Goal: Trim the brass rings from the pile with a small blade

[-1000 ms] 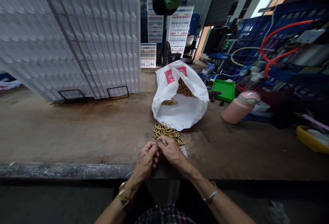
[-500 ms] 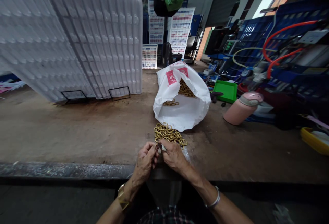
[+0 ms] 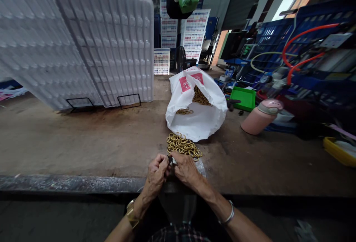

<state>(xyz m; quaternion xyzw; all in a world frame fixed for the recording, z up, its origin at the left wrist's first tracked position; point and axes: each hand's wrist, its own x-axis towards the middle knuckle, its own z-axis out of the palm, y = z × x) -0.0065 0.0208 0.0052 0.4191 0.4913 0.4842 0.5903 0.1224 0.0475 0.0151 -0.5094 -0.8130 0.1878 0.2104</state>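
Note:
Close together at the table's front edge, my two hands meet fingertip to fingertip. My left hand is closed in a pinch, with a small dark bit at its fingertips that is too small to name. My right hand is also closed, and a little whitish thing shows between its thumb and fingers; its kind is unclear. Just beyond them lies a loose heap of brass-coloured rings. Behind the heap a white plastic sack rests on its side, mouth towards me, with more rings inside.
Tall ribbed clear plastic trays stand at the left in black wire holders. To the right are a pink bottle, a green tray, a yellow tray and red hoses. White crates are stacked behind.
My right hand has shifted slightly left, closer to the left hand's fingertips. The view has turned a little; the rings and sack stay in place.

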